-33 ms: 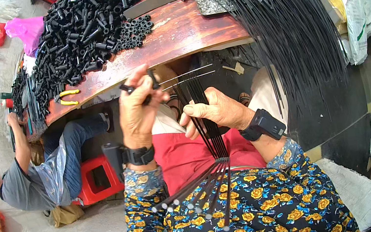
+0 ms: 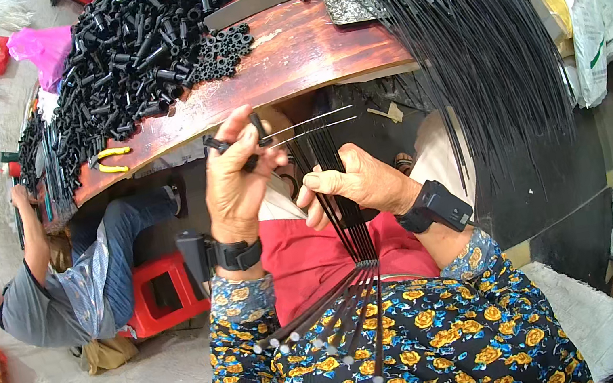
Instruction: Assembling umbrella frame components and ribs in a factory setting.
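Observation:
My left hand (image 2: 234, 192) is raised in front of the table edge, fingers curled round small black tube-like pieces (image 2: 259, 127). Two thin silvery rods (image 2: 318, 119) stick out from it to the right, crossing the top of a bundle of slim black rods (image 2: 362, 243). That bundle is pinched between thumb and fingers of my right hand (image 2: 358, 181). Lower down, over my lap, the rods are joined at a narrow band and fan out to the lower left, ending in pale round tips. How the silvery rods sit in my left hand is partly hidden.
On the red-brown table (image 2: 299, 53) lie a heap of black tubular parts (image 2: 132, 42), a broad blade (image 2: 253, 5), a tray of small metal bits (image 2: 349, 3) and yellow-handled pliers (image 2: 112, 160). Long black rods (image 2: 460, 41) hang over its right end. A co-worker (image 2: 54, 293) sits at left by a red stool (image 2: 161, 295).
My left hand has shifted slightly right. The lower tips of the black rods have swayed a little; my right hand stays in place.

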`<state>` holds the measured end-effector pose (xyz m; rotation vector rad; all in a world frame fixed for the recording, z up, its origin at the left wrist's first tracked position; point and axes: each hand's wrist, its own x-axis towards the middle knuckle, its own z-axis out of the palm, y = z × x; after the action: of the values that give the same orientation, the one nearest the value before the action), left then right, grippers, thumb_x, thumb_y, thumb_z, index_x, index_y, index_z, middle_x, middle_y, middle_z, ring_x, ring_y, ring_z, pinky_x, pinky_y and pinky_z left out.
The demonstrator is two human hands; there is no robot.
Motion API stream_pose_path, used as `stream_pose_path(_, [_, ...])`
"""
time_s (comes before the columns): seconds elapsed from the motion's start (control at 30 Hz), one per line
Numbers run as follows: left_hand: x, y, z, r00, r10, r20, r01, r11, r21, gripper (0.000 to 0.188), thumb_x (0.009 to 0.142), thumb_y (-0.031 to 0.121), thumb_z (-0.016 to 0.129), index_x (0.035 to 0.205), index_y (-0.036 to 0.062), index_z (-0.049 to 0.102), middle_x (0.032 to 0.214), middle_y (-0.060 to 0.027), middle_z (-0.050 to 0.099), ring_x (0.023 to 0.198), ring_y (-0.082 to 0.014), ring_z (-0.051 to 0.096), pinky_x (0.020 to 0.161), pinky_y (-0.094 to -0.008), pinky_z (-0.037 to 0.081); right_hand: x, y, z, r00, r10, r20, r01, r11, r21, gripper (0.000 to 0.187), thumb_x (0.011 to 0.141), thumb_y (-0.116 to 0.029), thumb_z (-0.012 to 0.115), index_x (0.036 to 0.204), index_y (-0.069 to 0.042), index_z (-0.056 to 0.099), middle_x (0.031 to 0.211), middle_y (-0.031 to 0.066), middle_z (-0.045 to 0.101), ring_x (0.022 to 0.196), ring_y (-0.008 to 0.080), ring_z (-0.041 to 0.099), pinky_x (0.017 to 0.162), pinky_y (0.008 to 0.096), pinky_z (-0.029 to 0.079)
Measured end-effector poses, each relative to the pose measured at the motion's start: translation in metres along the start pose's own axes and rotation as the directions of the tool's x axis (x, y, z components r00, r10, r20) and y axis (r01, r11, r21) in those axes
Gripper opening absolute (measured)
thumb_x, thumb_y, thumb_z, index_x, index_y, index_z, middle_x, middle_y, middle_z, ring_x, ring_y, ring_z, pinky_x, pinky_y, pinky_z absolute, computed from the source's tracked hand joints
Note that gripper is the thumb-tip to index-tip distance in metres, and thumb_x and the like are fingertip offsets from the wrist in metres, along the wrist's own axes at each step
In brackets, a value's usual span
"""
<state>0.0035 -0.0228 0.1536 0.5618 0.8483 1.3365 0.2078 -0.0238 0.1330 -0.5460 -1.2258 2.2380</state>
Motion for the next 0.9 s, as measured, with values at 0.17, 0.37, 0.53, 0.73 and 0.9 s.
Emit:
stream_pose_path(0.17, [0.006, -0.02, 0.004, 0.998, -0.056, 0.04, 0.066, 0.946, -0.317, 0.029, 0.09, 0.003, 0.062, 0.118, 0.0095, 0.059, 0.099, -0.0112, 0.062, 0.078, -0.0183, 0.06, 0.07, -0.0364, 0.056, 0.001, 0.003, -0.003, 1.0, 0.029, -0.008, -0.029, 0.999, -0.029, 0.04, 0.096, -0.034, 0.056, 0.093, 0.004, 0.068, 0.076, 0.0151, 0.071, 0.066, 0.0187, 0.069, 0.06, 0.0261, 0.053])
stream_pose_path(0.37, [0.016, -0.023, 0.003, 0.995, -0.029, 0.095, 0.053, 0.963, -0.263, 0.029, 0.089, 0.001, 0.062, 0.117, 0.0084, 0.058, 0.1, -0.0103, 0.063, 0.085, -0.0193, 0.063, 0.072, -0.0377, 0.058, 0.004, 0.002, -0.009, 0.999, 0.048, -0.01, -0.048, 0.999, 0.002, 0.037, 0.095, -0.032, 0.057, 0.095, 0.004, 0.064, 0.074, 0.0127, 0.068, 0.067, 0.0212, 0.07, 0.061, 0.0296, 0.056])
stream_pose_path(0.53, [0.018, -0.025, -0.002, 0.996, -0.025, 0.082, 0.043, 0.974, -0.223, 0.032, 0.088, 0.0, 0.062, 0.118, 0.0058, 0.056, 0.1, -0.0087, 0.063, 0.087, -0.0183, 0.064, 0.072, -0.0393, 0.059, 0.004, -0.001, -0.007, 0.998, 0.059, -0.027, -0.059, 0.998, 0.001, 0.037, 0.096, -0.032, 0.057, 0.095, 0.005, 0.064, 0.075, 0.0131, 0.068, 0.069, 0.0224, 0.07, 0.063, 0.0307, 0.057])
stream_pose_path(0.73, [0.016, -0.023, 0.003, 0.993, -0.015, 0.115, 0.031, 0.989, -0.143, 0.033, 0.088, 0.001, 0.064, 0.119, 0.0058, 0.056, 0.1, -0.0084, 0.063, 0.086, -0.0178, 0.064, 0.073, -0.0404, 0.06, 0.003, 0.0, -0.007, 0.998, 0.057, -0.038, -0.056, 0.998, 0.032, 0.038, 0.096, -0.031, 0.057, 0.095, 0.007, 0.064, 0.078, 0.0142, 0.068, 0.07, 0.0234, 0.07, 0.064, 0.0317, 0.058])
stream_pose_path(0.9, [0.013, -0.023, 0.003, 0.995, -0.002, 0.096, 0.014, 0.993, -0.117, 0.034, 0.088, 0.003, 0.065, 0.121, 0.0042, 0.055, 0.1, -0.0115, 0.063, 0.088, -0.0203, 0.065, 0.074, -0.0415, 0.06, 0.003, 0.0, -0.006, 0.997, 0.066, -0.036, -0.065, 0.998, 0.023, 0.039, 0.096, -0.031, 0.056, 0.096, 0.007, 0.064, 0.078, 0.0137, 0.067, 0.071, 0.0237, 0.071, 0.064, 0.032, 0.058])
